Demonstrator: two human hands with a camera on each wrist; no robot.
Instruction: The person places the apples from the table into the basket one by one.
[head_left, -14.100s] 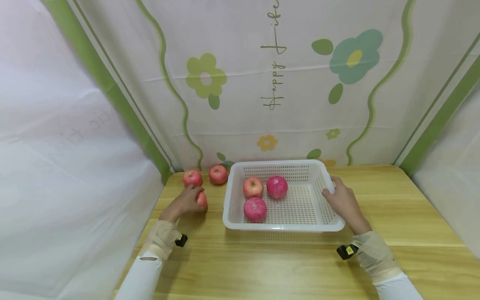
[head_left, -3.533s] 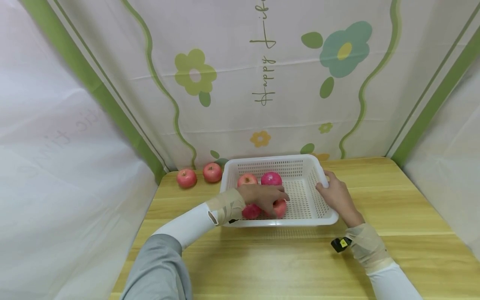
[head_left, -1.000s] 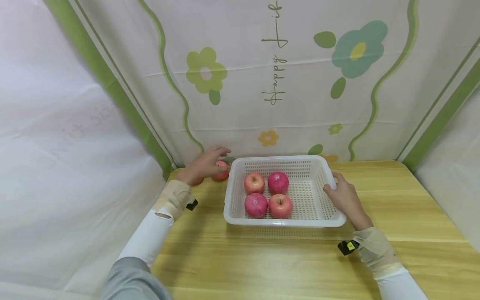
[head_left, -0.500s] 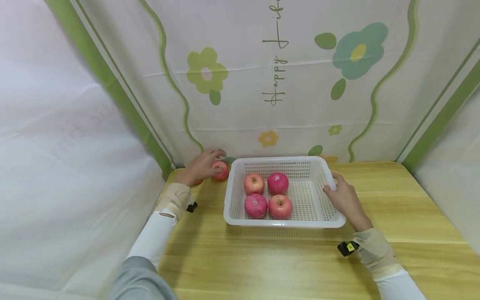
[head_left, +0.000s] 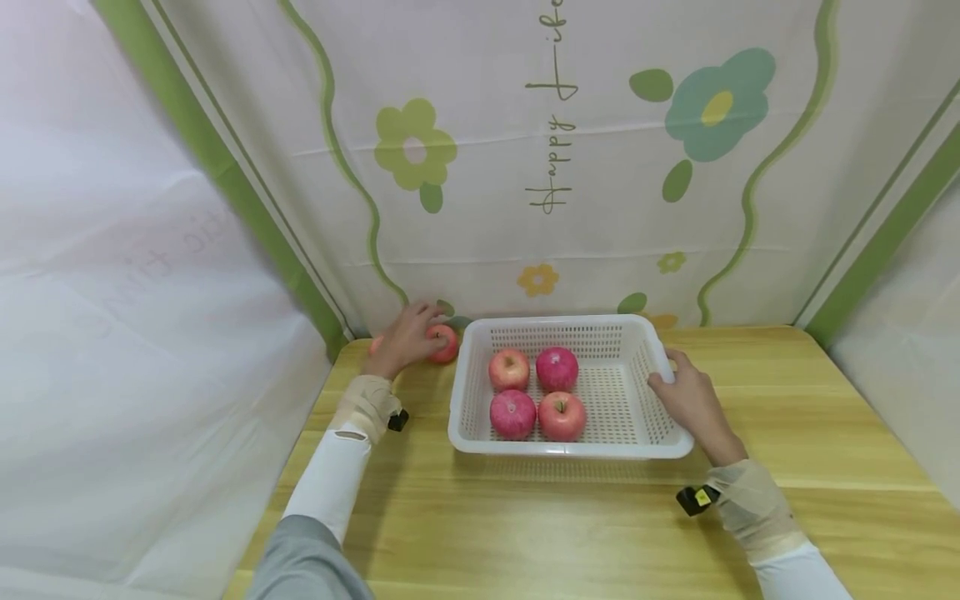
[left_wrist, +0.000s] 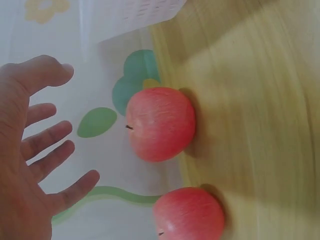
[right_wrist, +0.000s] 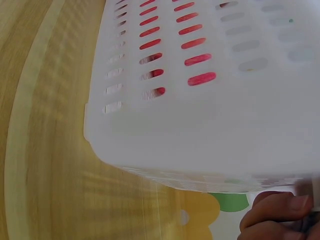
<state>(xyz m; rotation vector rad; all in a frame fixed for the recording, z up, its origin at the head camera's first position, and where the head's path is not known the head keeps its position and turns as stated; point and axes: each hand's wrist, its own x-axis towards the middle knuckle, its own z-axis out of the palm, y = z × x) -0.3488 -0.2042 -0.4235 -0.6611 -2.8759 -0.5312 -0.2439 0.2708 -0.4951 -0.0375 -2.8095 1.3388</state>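
In the head view my left hand (head_left: 405, 340) hovers over two red apples left of the basket. Its thumb overlaps the right-hand apple (head_left: 447, 343); the other apple (head_left: 376, 343) is mostly hidden behind the hand. The left wrist view shows the fingers spread, with a gap between them and the nearer apple (left_wrist: 161, 124). My right hand (head_left: 692, 400) grips the right rim of a white perforated plastic basket (head_left: 562, 449), thumb over the edge. Inside its left half sit a pale red apple (head_left: 509, 369), a red apple (head_left: 562, 417) and two magenta round fruits (head_left: 557, 369).
The basket stands on a wooden table (head_left: 555, 533), close to a printed cloth backdrop (head_left: 480, 208). Cloth walls (head_left: 150, 375) also rise at the left and right sides. Each wrist carries a small black camera (head_left: 693, 500).
The red apple that my left hand gripped and carried into the basket was let go there. That hand returned to the two apples at left. My right hand stayed on the rim.
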